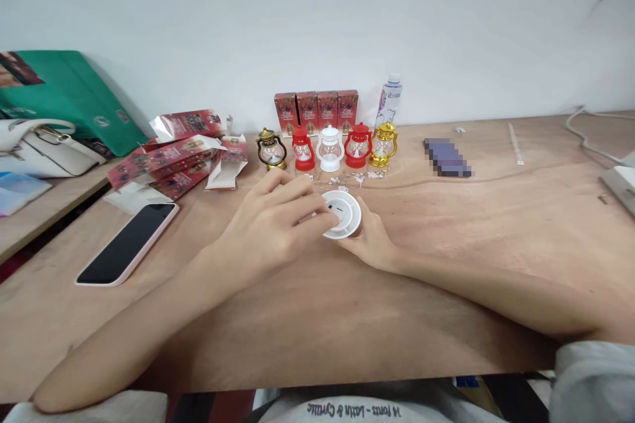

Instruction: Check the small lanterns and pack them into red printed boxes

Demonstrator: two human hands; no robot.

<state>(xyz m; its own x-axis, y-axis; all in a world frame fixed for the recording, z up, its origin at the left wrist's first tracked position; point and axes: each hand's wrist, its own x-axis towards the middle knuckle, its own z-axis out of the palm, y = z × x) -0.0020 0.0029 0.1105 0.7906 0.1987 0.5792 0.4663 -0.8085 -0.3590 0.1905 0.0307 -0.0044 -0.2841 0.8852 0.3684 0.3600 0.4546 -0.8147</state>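
Observation:
My right hand (373, 238) is wrapped around a small white lantern (351, 213), tipped so its round underside faces me. A small dark slot and marking show on that base; the lantern's body is hidden behind it. My left hand (282, 217) reaches across from the left, fingers bent, thumb and fingertips pinched together at the base's left side. Whatever sits between those fingertips is too small to make out. Beyond my hands stands a row of small lanterns: a black-and-gold lantern (272, 151), a red lantern (303, 151), a white one (330, 149), another red one and a gold lantern (383, 147).
Several red printed boxes (316, 112) stand at the wall beside a bottle (389, 102). Opened boxes (171, 158) are heaped at left, near a phone (127, 244) and a white handbag (47, 149). Small hooks and cards (342, 181) lie before the lanterns. A pixelated object (448, 158) lies right.

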